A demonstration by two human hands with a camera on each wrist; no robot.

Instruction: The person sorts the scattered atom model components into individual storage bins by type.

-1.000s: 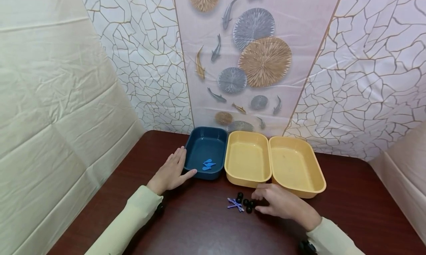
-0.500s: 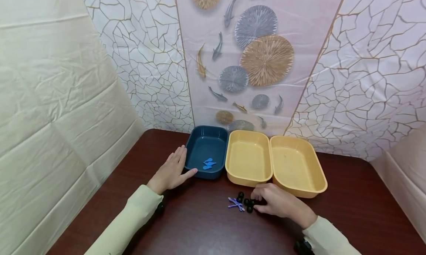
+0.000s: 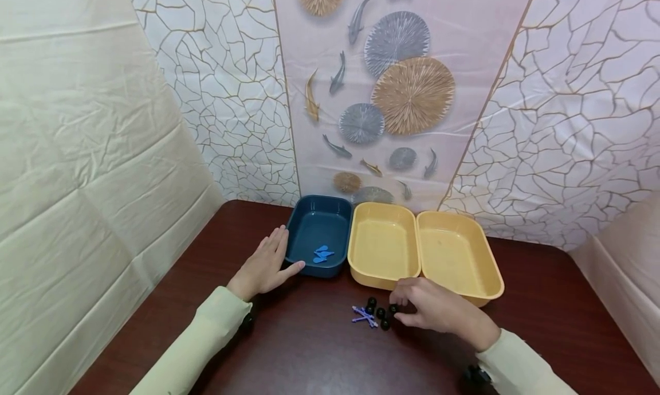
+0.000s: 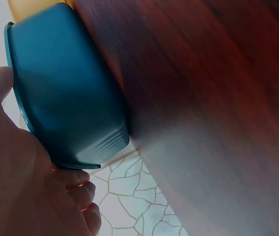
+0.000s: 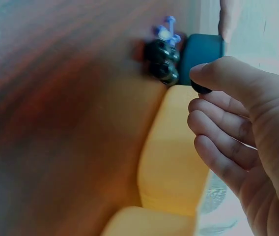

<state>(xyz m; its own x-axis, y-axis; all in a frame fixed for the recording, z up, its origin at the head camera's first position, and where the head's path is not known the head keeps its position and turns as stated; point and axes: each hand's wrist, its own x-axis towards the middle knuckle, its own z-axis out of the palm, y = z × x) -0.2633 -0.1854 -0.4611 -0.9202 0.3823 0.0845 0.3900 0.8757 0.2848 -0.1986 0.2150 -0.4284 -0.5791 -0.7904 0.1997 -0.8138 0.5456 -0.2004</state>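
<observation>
My right hand (image 3: 438, 310) pinches a shiny black ball (image 5: 201, 89) between thumb and index finger, the other fingers loosely bent in the right wrist view. Just left of it on the table, several more black balls (image 3: 380, 313) sit in a cluster. Touching or close beside them lie thin purple sticks with knobbed ends (image 3: 365, 317), crossed over each other. With straight fingers and the thumb spread, my left hand (image 3: 262, 270) rests against the left rim of the dark blue tray (image 3: 322, 271). Several small blue teardrop-shaped pieces (image 3: 323, 254) lie in that tray's near part.
Two yellow trays stand in a row right of the blue one: a middle tray (image 3: 378, 281) and a right tray (image 3: 501, 286), whose near edge is partly behind my right hand. The dark reddish-brown table (image 3: 309, 343) meets a patterned cloth backdrop (image 3: 247, 125) behind the trays.
My right thumb and fingers have closed on one black ball and drawn it slightly up and away from the cluster. The left hand has stayed at the blue tray.
</observation>
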